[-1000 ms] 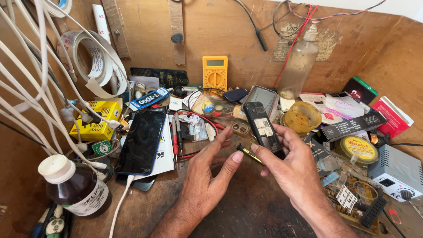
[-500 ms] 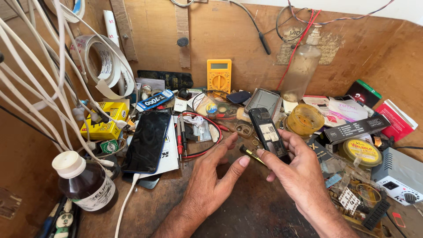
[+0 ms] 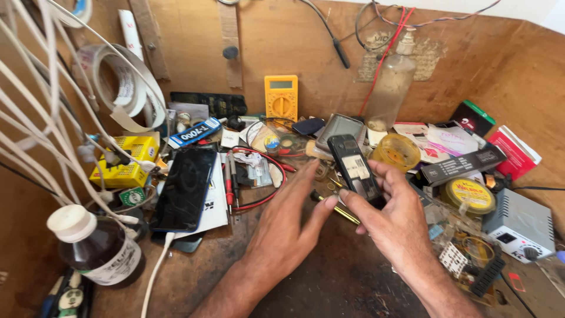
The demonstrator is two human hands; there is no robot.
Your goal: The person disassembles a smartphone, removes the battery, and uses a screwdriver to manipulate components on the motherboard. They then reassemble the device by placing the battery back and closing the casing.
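Plywood walls (image 3: 482, 65) (daylit), cluttered wooden workbench (image 3: 194, 277).

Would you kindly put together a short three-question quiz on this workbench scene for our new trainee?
1. True or false: the right hand holds the small opened black phone.
2. Which lies left of the left hand: A) yellow multimeter, B) black smartphone, C) grey power supply?
3. Fill in: the brown bottle at lower left has a ____ cap.

Key: 1 true; 2 B; 3 white.
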